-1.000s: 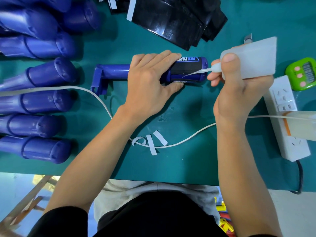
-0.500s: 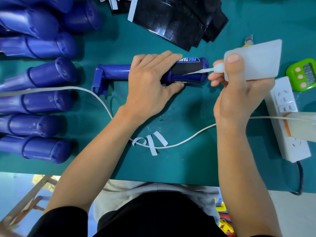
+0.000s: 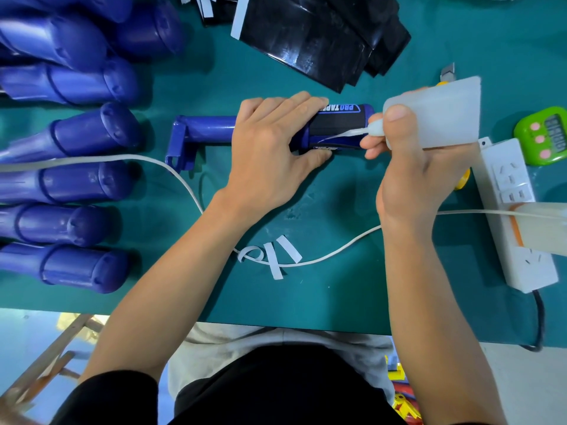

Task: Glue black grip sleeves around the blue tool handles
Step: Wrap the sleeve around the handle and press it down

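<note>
A blue tool handle [image 3: 204, 130] lies on its side on the green mat, with a black grip sleeve [image 3: 337, 125] wrapped around its right end. My left hand [image 3: 270, 151] grips the handle over the sleeve's left part, fingers curled over the top and thumb underneath. My right hand [image 3: 408, 167] holds a translucent white glue bottle [image 3: 438, 115] tilted left. The bottle's thin nozzle rests on the sleeve's seam. A pile of flat black sleeves [image 3: 316, 35] lies at the back.
Several bare blue handles [image 3: 76, 179] lie in a row on the left. A white cable [image 3: 171, 170] crosses the mat under my arms, beside white backing strips [image 3: 276, 256]. A white power strip [image 3: 515, 210], a green timer [image 3: 546, 136] and a utility knife [image 3: 446, 73] sit at right.
The glue bottle's nozzle has slid a little leftward along the sleeve's seam. My left hand keeps its hold on the handle.
</note>
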`<action>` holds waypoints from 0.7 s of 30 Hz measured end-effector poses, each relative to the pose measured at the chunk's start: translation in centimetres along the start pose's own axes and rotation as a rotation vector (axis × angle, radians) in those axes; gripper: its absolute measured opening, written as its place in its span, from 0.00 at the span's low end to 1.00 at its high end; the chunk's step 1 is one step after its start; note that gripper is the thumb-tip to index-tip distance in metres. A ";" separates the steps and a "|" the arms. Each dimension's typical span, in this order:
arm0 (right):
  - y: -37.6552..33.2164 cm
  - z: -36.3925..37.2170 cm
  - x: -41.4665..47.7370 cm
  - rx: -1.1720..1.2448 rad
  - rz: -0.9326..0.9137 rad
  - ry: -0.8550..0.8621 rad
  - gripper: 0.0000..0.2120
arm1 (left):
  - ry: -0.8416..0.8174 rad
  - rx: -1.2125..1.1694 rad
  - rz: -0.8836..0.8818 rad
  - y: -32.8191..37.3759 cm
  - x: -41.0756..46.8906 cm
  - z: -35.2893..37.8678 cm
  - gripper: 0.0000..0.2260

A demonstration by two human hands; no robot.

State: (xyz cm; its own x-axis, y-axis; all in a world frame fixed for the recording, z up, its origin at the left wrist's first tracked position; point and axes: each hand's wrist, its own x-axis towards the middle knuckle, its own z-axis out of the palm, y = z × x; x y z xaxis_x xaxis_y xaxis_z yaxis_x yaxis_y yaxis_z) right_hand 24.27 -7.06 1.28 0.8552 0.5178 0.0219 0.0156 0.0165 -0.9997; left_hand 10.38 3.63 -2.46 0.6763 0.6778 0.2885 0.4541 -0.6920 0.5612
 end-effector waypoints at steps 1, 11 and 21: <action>-0.1 0.0 -0.1 0.003 -0.008 -0.009 0.06 | -0.001 0.000 0.000 0.0 0.0 0.0 0.26; -0.2 0.4 -0.4 0.018 -0.122 -0.064 0.07 | -0.008 -0.003 0.007 -0.1 0.0 -0.1 0.27; 0.1 0.5 -0.4 -0.014 -0.210 -0.103 0.06 | -0.015 -0.003 0.002 0.0 0.0 -0.2 0.26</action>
State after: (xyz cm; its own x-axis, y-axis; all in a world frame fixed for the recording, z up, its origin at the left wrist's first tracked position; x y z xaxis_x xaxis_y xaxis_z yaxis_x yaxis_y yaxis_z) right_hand 23.69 -6.88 1.21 0.7749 0.5892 0.2289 0.1950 0.1216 -0.9732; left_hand 10.27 3.69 -2.33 0.6858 0.6726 0.2781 0.4510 -0.6926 0.5629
